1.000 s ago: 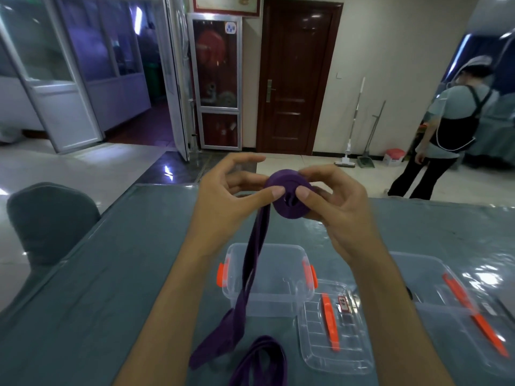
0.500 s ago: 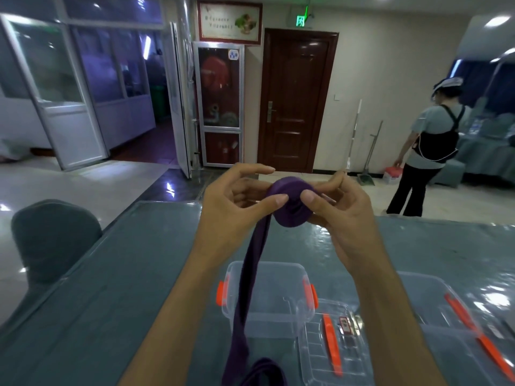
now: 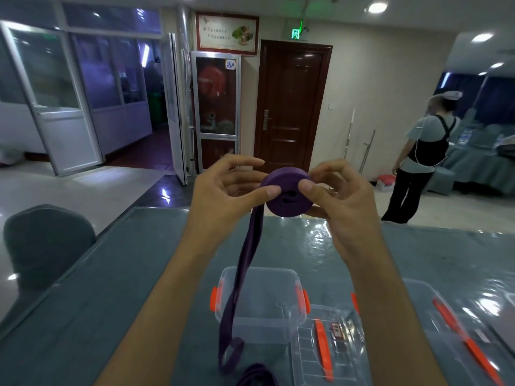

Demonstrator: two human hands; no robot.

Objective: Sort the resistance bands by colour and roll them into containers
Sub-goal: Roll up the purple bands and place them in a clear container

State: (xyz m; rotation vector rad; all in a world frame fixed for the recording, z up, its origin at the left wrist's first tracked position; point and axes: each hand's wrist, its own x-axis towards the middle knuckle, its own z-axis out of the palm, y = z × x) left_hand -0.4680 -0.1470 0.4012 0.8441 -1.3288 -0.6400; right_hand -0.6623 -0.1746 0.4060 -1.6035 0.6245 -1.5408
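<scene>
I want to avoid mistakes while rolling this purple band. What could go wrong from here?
1. The purple roll is held only between the fingers of the left hand and right hand; if one slips, it may spring loose.
2. The unrolled tail hangs in front of the clear container; it might catch the rim or drag it.
</scene>
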